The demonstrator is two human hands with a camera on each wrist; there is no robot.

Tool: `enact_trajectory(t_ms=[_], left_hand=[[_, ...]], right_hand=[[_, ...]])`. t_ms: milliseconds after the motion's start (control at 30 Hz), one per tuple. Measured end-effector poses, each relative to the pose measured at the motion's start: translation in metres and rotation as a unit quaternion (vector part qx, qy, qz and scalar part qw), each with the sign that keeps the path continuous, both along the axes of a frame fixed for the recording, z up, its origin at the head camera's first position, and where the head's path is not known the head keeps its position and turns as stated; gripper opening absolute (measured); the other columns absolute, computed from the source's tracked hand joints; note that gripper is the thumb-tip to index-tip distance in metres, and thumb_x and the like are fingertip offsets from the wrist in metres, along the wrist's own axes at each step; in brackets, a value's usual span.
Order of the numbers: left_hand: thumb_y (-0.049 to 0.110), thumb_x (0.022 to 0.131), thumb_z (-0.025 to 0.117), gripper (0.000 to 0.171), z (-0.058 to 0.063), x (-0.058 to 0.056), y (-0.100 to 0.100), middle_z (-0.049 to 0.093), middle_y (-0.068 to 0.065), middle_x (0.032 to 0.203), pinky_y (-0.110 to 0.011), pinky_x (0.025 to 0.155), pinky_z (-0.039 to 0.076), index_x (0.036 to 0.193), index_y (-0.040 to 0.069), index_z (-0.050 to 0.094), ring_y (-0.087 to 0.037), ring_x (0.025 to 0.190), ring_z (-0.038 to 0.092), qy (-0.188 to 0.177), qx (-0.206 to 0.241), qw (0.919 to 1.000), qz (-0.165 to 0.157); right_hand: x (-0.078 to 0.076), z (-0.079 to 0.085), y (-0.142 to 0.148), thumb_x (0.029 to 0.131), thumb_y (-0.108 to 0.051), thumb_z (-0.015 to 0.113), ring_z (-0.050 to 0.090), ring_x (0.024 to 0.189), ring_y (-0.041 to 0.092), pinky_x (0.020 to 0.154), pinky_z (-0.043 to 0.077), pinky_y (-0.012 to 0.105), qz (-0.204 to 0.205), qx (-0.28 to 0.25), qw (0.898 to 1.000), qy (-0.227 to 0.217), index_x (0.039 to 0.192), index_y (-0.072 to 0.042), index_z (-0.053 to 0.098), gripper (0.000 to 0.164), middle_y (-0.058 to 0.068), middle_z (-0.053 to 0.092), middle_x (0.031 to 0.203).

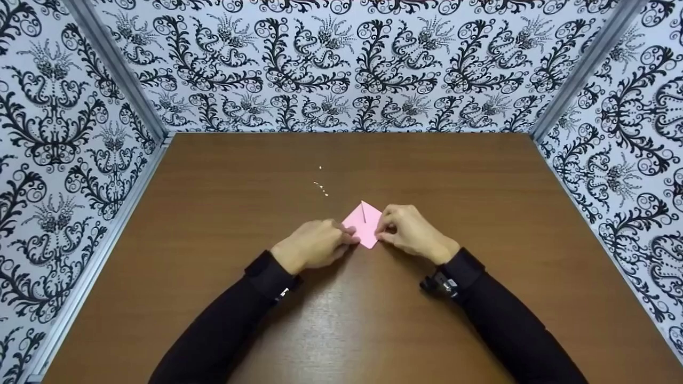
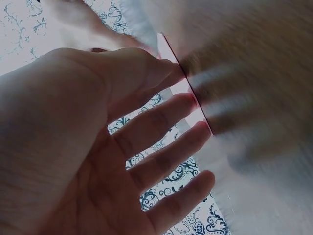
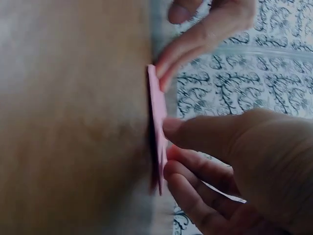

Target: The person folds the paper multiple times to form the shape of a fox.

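Note:
A small pink sheet of folded paper (image 1: 366, 226) lies on the table between the hands, a corner pointing away and a slit running down from it. The left hand (image 1: 315, 242) is at its left side, fingertips touching the paper. In the left wrist view, the fingers (image 2: 161, 120) are fairly straight and spread. The right hand (image 1: 413, 229) pinches the right edge between thumb and curled fingers. In the right wrist view, the thumb (image 3: 195, 132) presses on the pink paper (image 3: 157, 107), seen nearly edge-on, with fingers bent beside it.
Several tiny white scraps (image 1: 321, 186) lie on the brown wooden table (image 1: 240, 176) beyond the paper, to the left. Patterned walls (image 1: 331, 58) with grey metal posts enclose the table at the back and sides. Dark sleeves and wrist straps cover both forearms.

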State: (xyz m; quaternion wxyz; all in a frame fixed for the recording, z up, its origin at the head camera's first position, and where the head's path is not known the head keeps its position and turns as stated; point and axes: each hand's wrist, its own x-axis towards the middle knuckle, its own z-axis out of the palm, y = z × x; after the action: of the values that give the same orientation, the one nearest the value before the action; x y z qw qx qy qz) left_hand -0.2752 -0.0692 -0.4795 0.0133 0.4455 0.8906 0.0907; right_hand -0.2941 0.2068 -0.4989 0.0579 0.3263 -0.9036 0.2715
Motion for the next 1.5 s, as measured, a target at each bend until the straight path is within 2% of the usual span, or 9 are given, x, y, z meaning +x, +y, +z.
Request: enact_trajectory(t_ms=[133, 333, 500, 767, 1000, 1200, 1333, 1500], left_hand=[[0.014, 0.105, 0.070, 0.033, 0.000, 0.003, 0.001, 0.071, -0.012, 0.148, -0.057, 0.111, 0.058, 0.137, 0.013, 0.077, -0.037, 0.129, 0.074, 0.025, -0.006, 0.9996, -0.011], [0.024, 0.108, 0.067, 0.038, 0.001, 0.013, 0.003, 0.069, -0.001, 0.153, -0.057, 0.123, 0.049, 0.145, 0.019, 0.072, -0.028, 0.141, 0.067, 0.059, -0.051, 0.9964, -0.032], [0.021, 0.107, 0.066, 0.041, -0.003, 0.019, 0.008, 0.070, 0.001, 0.152, -0.055, 0.121, 0.052, 0.147, 0.017, 0.070, -0.025, 0.141, 0.067, 0.078, -0.059, 0.9932, -0.063], [0.018, 0.107, 0.066, 0.036, -0.007, 0.022, 0.009, 0.075, 0.002, 0.145, -0.051, 0.116, 0.057, 0.143, 0.016, 0.074, -0.023, 0.135, 0.072, 0.115, -0.057, 0.9886, -0.078], [0.018, 0.110, 0.062, 0.032, -0.005, 0.024, 0.009, 0.077, -0.001, 0.141, -0.056, 0.117, 0.054, 0.138, 0.014, 0.076, -0.025, 0.131, 0.074, 0.106, -0.024, 0.9924, -0.057], [0.017, 0.110, 0.062, 0.031, -0.006, 0.025, 0.008, 0.078, -0.001, 0.139, -0.057, 0.118, 0.054, 0.137, 0.014, 0.077, -0.026, 0.131, 0.074, 0.105, -0.016, 0.9936, -0.039], [0.015, 0.110, 0.062, 0.028, -0.004, 0.022, 0.005, 0.080, -0.004, 0.134, -0.057, 0.117, 0.055, 0.132, 0.011, 0.079, -0.027, 0.127, 0.076, 0.103, 0.003, 0.9946, -0.015], [0.013, 0.112, 0.058, 0.028, -0.006, 0.015, -0.004, 0.081, -0.009, 0.131, -0.060, 0.120, 0.052, 0.130, 0.007, 0.079, -0.030, 0.124, 0.078, 0.071, 0.029, 0.9968, 0.024]], right_hand=[[0.000, -0.005, -0.003, 0.090, -0.012, 0.090, 0.073, 0.087, 0.023, 0.077, 0.058, 0.036, -0.009, -0.005, 1.000, -0.015, 0.087, -0.008, 0.086, 0.006, 0.006, 0.078, 0.092], [-0.001, -0.006, -0.005, 0.089, -0.010, 0.090, 0.073, 0.085, 0.021, 0.075, 0.057, 0.034, -0.019, -0.008, 1.000, -0.021, 0.087, -0.011, 0.087, 0.004, 0.004, 0.078, 0.091], [-0.001, -0.007, -0.006, 0.087, -0.008, 0.091, 0.071, 0.083, 0.018, 0.074, 0.057, 0.033, -0.027, -0.015, 1.000, -0.007, 0.085, -0.012, 0.086, 0.007, 0.003, 0.078, 0.088], [0.000, -0.008, -0.007, 0.085, -0.011, 0.094, 0.070, 0.080, 0.016, 0.072, 0.056, 0.032, -0.029, -0.019, 0.999, -0.006, 0.084, -0.011, 0.086, 0.008, 0.001, 0.077, 0.087], [0.000, -0.002, -0.007, 0.086, -0.009, 0.093, 0.071, 0.081, 0.018, 0.074, 0.056, 0.032, -0.037, -0.025, 0.999, -0.023, 0.084, -0.011, 0.087, 0.007, 0.002, 0.077, 0.087], [0.000, -0.001, -0.007, 0.087, -0.010, 0.093, 0.072, 0.083, 0.018, 0.076, 0.056, 0.033, -0.042, -0.020, 0.999, -0.027, 0.084, -0.013, 0.086, 0.007, 0.002, 0.078, 0.089], [0.001, 0.000, -0.007, 0.087, -0.012, 0.093, 0.071, 0.082, 0.018, 0.074, 0.056, 0.033, -0.048, -0.019, 0.998, -0.031, 0.084, -0.012, 0.087, 0.007, 0.002, 0.078, 0.089], [0.001, -0.002, -0.006, 0.088, -0.013, 0.092, 0.071, 0.083, 0.018, 0.075, 0.055, 0.030, -0.054, -0.016, 0.997, -0.051, 0.084, -0.012, 0.087, 0.006, 0.002, 0.077, 0.091]])
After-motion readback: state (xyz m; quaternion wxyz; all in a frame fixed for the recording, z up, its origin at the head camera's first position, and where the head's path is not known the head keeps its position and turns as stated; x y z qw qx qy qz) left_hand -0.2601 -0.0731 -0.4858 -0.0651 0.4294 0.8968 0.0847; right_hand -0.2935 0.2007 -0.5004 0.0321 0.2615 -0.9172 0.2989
